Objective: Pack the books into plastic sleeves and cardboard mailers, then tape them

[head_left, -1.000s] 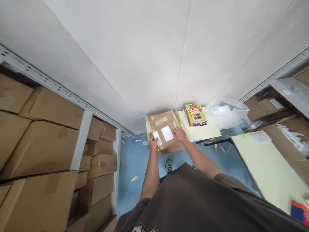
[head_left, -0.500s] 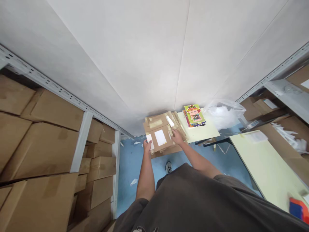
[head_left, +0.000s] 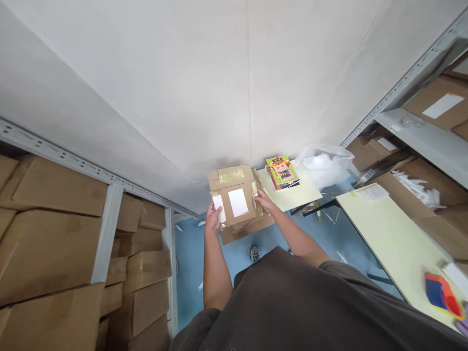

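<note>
Between my two hands is a flattened cardboard box (head_left: 239,184) with tan tape along its top and white labels on its face. My left hand (head_left: 212,217) grips its left edge, thumb over a white label (head_left: 219,208). At the right edge, my right hand (head_left: 263,200) is closed on the same cardboard beside a taped flap. Beneath it lies more flattened cardboard (head_left: 248,229), partly covered. To the right, a pile of colourful books (head_left: 281,173) rests on a pale tabletop (head_left: 307,191).
A clear plastic bag (head_left: 325,165) sits beyond the books. Shelves of cardboard boxes (head_left: 51,248) stand on the left; open cartons fill the right shelf (head_left: 420,131). A second pale table (head_left: 387,239) bears a red and blue object (head_left: 442,295). Paper scraps lie on the blue floor (head_left: 190,253).
The top cardboard has been lifted and shifted slightly, now held at both sides. My right hand has moved to its right edge. The whole view has turned a little to the right.
</note>
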`<state>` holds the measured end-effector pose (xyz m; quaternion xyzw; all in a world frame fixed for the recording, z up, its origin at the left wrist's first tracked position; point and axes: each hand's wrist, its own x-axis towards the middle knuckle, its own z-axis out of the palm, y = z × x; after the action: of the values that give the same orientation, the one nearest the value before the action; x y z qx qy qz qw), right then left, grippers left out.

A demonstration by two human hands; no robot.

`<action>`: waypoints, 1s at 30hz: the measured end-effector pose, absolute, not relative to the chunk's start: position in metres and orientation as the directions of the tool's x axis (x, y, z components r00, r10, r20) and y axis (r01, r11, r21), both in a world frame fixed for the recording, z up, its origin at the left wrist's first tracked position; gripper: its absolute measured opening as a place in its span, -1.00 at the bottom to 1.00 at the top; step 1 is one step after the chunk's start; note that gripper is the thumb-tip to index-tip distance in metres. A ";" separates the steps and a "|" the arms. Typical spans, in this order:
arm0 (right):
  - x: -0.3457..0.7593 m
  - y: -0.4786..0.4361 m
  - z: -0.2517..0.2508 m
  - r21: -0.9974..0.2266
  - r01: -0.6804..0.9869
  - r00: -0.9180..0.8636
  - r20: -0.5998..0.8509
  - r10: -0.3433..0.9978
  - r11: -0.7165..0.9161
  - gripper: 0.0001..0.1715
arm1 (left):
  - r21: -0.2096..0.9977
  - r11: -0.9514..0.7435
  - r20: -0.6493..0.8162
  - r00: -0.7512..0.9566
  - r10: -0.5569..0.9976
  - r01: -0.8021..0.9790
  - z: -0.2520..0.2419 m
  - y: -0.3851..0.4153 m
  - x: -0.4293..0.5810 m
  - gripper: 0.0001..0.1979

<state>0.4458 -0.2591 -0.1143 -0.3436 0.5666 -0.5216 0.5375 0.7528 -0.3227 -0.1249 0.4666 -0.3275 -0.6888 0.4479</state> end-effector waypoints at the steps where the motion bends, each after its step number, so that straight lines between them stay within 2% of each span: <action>1: 0.438 -0.256 -0.107 -0.954 0.221 -0.200 -0.246 -0.948 0.201 -0.18 | 0.874 -0.387 -0.345 -0.185 -0.920 0.295 -0.119 -0.327 0.742 -0.13; 3: 0.415 -0.246 -0.094 -0.944 0.292 -0.218 -0.222 -0.950 0.154 -0.19 | 0.889 -0.380 -0.329 -0.223 -0.918 0.255 -0.110 -0.335 0.715 -0.12; 7: 0.350 -0.212 -0.072 -0.942 0.327 -0.340 -0.191 -0.921 0.075 -0.26 | 0.919 -0.347 -0.282 -0.307 -0.909 0.184 -0.094 -0.342 0.635 -0.18; 10: 0.289 -0.171 -0.061 -0.943 0.331 -0.470 -0.204 -0.859 0.043 -0.36 | 0.933 -0.336 -0.258 -0.414 -0.873 0.127 -0.082 -0.335 0.554 -0.30; 13: 0.225 -0.116 -0.054 -0.937 0.348 -0.597 -0.216 -0.772 -0.007 -0.40 | 0.946 -0.314 -0.220 -0.545 -0.809 0.083 -0.073 -0.316 0.461 -0.33; 17: 0.142 -0.026 -0.048 -0.928 0.357 -0.738 -0.207 -0.642 -0.111 -0.36 | 0.951 -0.308 -0.189 -0.725 -0.662 0.034 -0.066 -0.270 0.333 -0.29; 22: 0.064 0.096 -0.040 -0.941 0.312 -0.886 -0.238 -0.399 -0.131 -0.43 | 0.946 -0.321 -0.177 -0.891 -0.419 -0.037 -0.065 -0.190 0.188 -0.25; 26: 0.025 0.176 -0.038 -0.942 0.284 -0.941 -0.238 -0.239 -0.177 -0.45 | 0.937 -0.317 -0.227 -0.942 -0.247 -0.143 -0.072 -0.126 0.093 -0.28; 30: -0.009 0.223 -0.051 -0.952 0.260 -0.964 -0.248 -0.091 -0.161 -0.34 | 0.923 -0.291 -0.304 -0.941 -0.147 -0.253 -0.089 -0.086 0.020 -0.39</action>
<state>-0.0090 0.2228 -0.0513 0.0664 0.6374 -0.7589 0.1157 0.0204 -0.0864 -0.0886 0.1683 -0.5943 -0.7857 -0.0336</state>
